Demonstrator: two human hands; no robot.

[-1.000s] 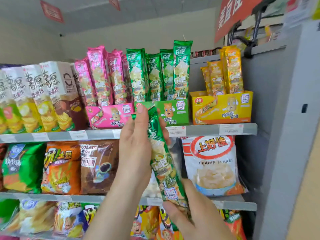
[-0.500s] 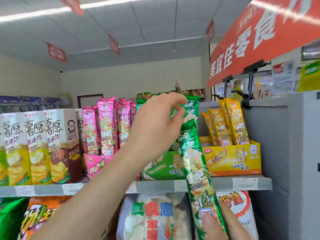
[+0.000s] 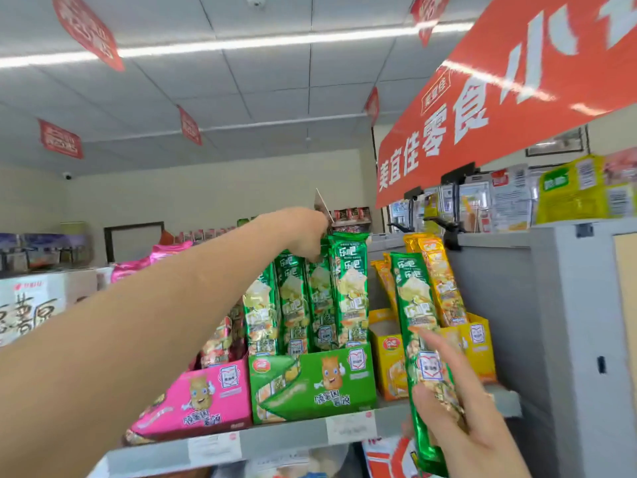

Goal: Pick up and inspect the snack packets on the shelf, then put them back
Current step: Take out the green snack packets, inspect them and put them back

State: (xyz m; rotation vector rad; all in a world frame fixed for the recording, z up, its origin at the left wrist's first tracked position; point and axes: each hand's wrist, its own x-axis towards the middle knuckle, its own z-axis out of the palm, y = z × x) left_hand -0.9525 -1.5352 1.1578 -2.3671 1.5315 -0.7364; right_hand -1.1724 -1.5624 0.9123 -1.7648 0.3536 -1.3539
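Green packets [image 3: 348, 288] fill a green box [image 3: 310, 384] beside a pink box [image 3: 203, 398].

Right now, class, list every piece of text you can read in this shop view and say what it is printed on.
"美宜佳零食小": red overhead sign, cut off at the right.
"乐吧": green packets on the shelf and the held green packet.
Too blurred: price labels, hanging red banners, white box.

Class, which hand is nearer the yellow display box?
Right. The right hand holds a green packet in front of the yellow display box; the left hand is at the tops of the boxed green packets.
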